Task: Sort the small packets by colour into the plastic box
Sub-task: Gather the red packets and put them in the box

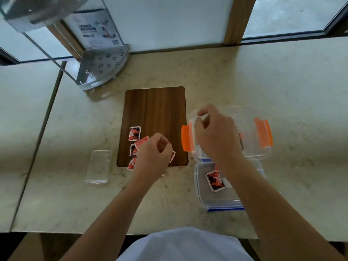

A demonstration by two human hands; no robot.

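Landmark: dark brown wooden board with rounded corners (155,110), lying flat on the pale marbled stone counter (244,72); all places below are given from it.

Step in hand: a drop of something into the clear plastic box with orange side clips (260,147) is judged to be under way, while the next packet is gathered.

Right hand (216,134): held over the near-left part of the orange-clipped box, just right of the board; fingers are curled loosely with thumb and forefinger pinched together. Whether a packet is held cannot be told.

Left hand (153,153): placed over the board's near edge, fingers clenched around red small packets (142,141), whose corners show on both sides of the fist.

Loose packets: red-and-black printed small packets (134,133) are left on the board's near-left area, one overhanging its near edge.

Doing it well: the right hand should be lowered inside the walls before release, and one colour should be kept to one box. The left fist should be loosened so that only one packet is taken at a time.

Orange-clipped box contents: mostly hidden by the right hand; a dark-edged item is glimpsed at its right.

Blue-trimmed clear plastic box (226,207): set right of the board and nearer the person, touching the orange-clipped box; one red-and-black packet (215,180) is seen inside.

Clear flat plastic bag (98,166): left of the board's near corner, apparently empty.
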